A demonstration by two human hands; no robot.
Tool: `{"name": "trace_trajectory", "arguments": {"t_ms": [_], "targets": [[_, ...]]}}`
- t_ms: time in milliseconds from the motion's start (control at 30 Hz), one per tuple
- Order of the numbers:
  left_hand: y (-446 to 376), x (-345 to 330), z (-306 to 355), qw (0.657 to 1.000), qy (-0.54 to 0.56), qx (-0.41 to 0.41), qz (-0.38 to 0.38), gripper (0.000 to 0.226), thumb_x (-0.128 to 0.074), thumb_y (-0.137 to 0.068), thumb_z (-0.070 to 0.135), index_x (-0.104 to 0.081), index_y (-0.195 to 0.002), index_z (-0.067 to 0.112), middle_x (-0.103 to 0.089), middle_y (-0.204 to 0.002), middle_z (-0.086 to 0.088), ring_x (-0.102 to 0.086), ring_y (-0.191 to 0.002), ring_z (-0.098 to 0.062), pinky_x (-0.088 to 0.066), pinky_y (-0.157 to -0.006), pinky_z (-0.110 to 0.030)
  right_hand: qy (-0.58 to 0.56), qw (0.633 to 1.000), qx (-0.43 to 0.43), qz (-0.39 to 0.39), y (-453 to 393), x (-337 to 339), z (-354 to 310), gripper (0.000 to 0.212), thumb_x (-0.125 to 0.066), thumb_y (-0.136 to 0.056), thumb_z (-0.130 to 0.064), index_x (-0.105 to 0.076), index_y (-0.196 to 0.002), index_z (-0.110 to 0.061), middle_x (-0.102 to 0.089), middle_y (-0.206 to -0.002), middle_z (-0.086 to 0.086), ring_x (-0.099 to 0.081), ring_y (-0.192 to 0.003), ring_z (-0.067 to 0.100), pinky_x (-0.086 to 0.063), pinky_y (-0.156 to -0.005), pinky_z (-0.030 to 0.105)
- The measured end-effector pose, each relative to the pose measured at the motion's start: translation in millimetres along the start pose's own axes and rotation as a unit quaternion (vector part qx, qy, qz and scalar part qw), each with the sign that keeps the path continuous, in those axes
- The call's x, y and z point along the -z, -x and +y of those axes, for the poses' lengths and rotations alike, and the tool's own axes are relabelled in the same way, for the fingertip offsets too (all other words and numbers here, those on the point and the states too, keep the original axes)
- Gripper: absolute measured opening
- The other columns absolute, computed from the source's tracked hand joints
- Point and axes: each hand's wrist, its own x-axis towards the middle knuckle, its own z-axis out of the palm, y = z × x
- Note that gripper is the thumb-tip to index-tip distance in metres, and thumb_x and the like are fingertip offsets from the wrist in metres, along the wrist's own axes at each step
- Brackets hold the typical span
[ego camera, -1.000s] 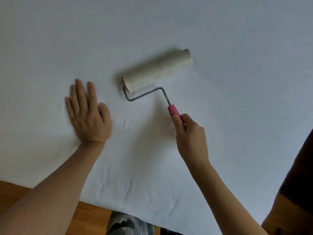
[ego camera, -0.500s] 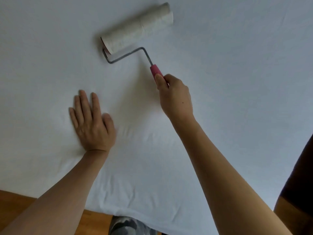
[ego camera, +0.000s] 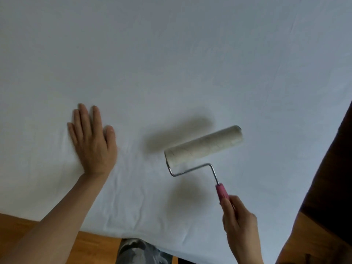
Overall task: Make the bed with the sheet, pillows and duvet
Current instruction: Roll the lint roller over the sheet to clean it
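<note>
A white sheet (ego camera: pixel 190 63) covers the bed and fills most of the view, with small wrinkles near its front edge. My left hand (ego camera: pixel 93 141) lies flat on the sheet at the left, fingers straight and together. My right hand (ego camera: pixel 239 225) grips the pink handle of a lint roller (ego camera: pixel 203 147) at the lower right. The roller's pale cylinder hangs a little above the sheet, its shadow falling to its left. No pillows or duvet are in view.
A wooden floor (ego camera: pixel 91 239) shows below the sheet's front edge. My patterned trouser leg (ego camera: pixel 137 252) stands against the bed. A dark brown surface (ego camera: pixel 331 187) runs down the right side.
My right hand has pulled the lint roller back toward me and to the right, and it is now lifted off the sheet. My left hand stays flat in place.
</note>
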Motion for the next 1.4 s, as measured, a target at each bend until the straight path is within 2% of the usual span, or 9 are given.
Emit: {"name": "trace_trajectory", "arguments": {"t_ms": [67,167,333,500,700,833,1000,1200,1400], "targets": [[-4.5,2.1,14.2,1.000,0.021,-0.001,0.008,0.050,-0.038,-0.101,0.020,-0.034,-0.148,0.003,-0.024,-0.156,-0.024,-0.021,-0.145,-0.038,-0.010,-0.119,-0.048,0.004,1.000,-0.012,0.013,4.0,17.6,7.1,0.026,-0.055,-0.095,-0.016,-0.060,-0.073,-0.028,-0.041,-0.041,0.004,-0.034,-0.037,0.008,-0.028,-0.041,0.020],[-21.3,-0.6,54.2,0.998,0.052,-0.027,0.009,0.052,-0.038,-0.102,0.025,-0.032,-0.149,0.006,-0.021,-0.157,-0.023,-0.019,-0.146,-0.037,-0.001,-0.120,-0.038,0.008,0.999,-0.033,0.011,-9.3,35.0,6.5,0.026,-0.051,-0.097,-0.017,-0.059,-0.073,-0.023,-0.046,-0.043,0.007,-0.038,-0.037,0.008,-0.029,-0.040,0.019],[-55.9,-16.1,110.1,0.998,0.052,-0.022,-0.014,0.054,-0.035,-0.101,0.029,-0.029,-0.152,0.012,-0.019,-0.159,-0.020,-0.016,-0.147,-0.034,-0.003,-0.119,-0.042,0.014,0.999,-0.030,-0.018,-68.7,36.8,-33.8,0.032,-0.045,-0.097,-0.039,-0.058,-0.074,-0.021,-0.045,-0.045,0.000,-0.039,-0.039,0.009,-0.035,-0.044,0.032],[-55.9,-29.5,112.1,1.000,-0.005,-0.024,-0.016,0.053,-0.033,-0.101,0.029,-0.030,-0.152,0.014,-0.020,-0.158,-0.020,-0.018,-0.147,-0.035,-0.010,-0.119,-0.048,0.012,0.999,0.036,0.009,-145.0,20.4,-113.7,0.064,-0.039,-0.091,-0.068,-0.057,-0.078,-0.007,-0.054,-0.057,0.013,-0.054,-0.059,0.032,-0.045,-0.055,0.040],[-55.5,-38.6,111.6,1.000,-0.005,-0.029,0.005,0.055,-0.034,-0.099,0.028,-0.030,-0.151,0.014,-0.023,-0.157,-0.020,-0.020,-0.147,-0.034,-0.013,-0.119,-0.048,0.015,0.995,0.097,0.003,-222.5,-0.8,-203.3,0.048,-0.039,-0.099,-0.046,-0.061,-0.089,-0.005,-0.057,-0.065,0.003,-0.061,-0.066,0.029,-0.052,-0.065,0.039],[-55.8,-41.7,108.8,0.999,-0.011,-0.034,0.007,0.055,-0.029,-0.100,0.032,-0.028,-0.152,0.015,-0.023,-0.158,-0.020,-0.019,-0.147,-0.034,-0.012,-0.120,-0.048,0.021,0.994,0.108,0.004,-241.5,-6.0,-225.9,0.041,-0.039,-0.100,-0.041,-0.062,-0.092,-0.007,-0.056,-0.068,0.002,-0.055,-0.061,0.022,-0.048,-0.060,0.036],[-54.9,-40.9,110.2,0.999,-0.010,-0.030,0.016,0.055,-0.034,-0.098,0.028,-0.030,-0.151,0.015,-0.024,-0.157,-0.020,-0.021,-0.146,-0.034,-0.013,-0.120,-0.048,0.029,0.993,0.112,0.011,-216.3,6.2,-194.3,0.042,-0.040,-0.100,-0.041,-0.061,-0.088,-0.007,-0.057,-0.065,0.002,-0.059,-0.060,0.024,-0.051,-0.060,0.038],[-55.1,-40.0,108.9,0.999,-0.011,-0.032,0.018,0.054,-0.036,-0.099,0.027,-0.029,-0.151,0.017,-0.023,-0.158,-0.018,-0.020,-0.147,-0.034,-0.009,-0.119,-0.044,0.034,0.998,0.057,0.009,-135.5,27.3,-87.0,0.042,-0.041,-0.096,-0.048,-0.057,-0.079,-0.013,-0.051,-0.054,0.004,-0.052,-0.051,0.029,-0.044,-0.048,0.041],[-52.2,-37.5,107.5,0.999,0.002,-0.028,0.018,0.051,-0.033,-0.102,0.027,-0.028,-0.151,0.015,-0.023,-0.158,-0.017,-0.020,-0.147,-0.032,-0.009,-0.119,-0.044,-0.015,1.000,-0.002,-0.017,-47.1,53.5,22.7,0.030,-0.047,-0.095,-0.043,-0.054,-0.074,-0.023,-0.043,-0.048,-0.001,-0.036,-0.042,0.010,-0.030,-0.044,0.032]]}}
